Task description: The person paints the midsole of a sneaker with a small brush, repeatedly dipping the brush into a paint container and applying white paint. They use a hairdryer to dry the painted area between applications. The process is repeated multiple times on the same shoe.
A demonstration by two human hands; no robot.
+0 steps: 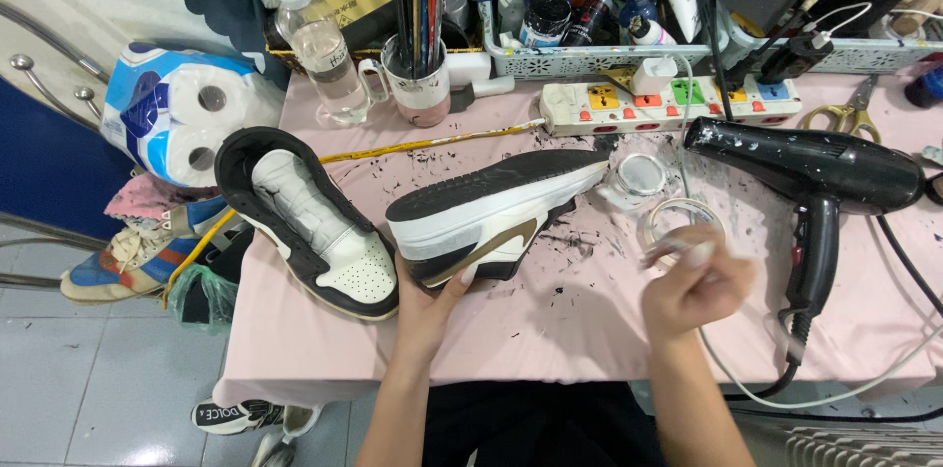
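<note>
A black-and-white sneaker is propped on its side on the pink table, gripped from below by the left hand, fingers wrapped on the upper. A thin brush is pinched in the blurred right hand, beside a hairdryer. A second shoe is lying at the left.

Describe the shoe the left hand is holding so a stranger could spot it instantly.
On the pink table cover, find the two sneakers left of the black hair dryer. The left hand props one sneaker on its side, dark sole up; the other sneaker lies flat, opening upward.
</note>
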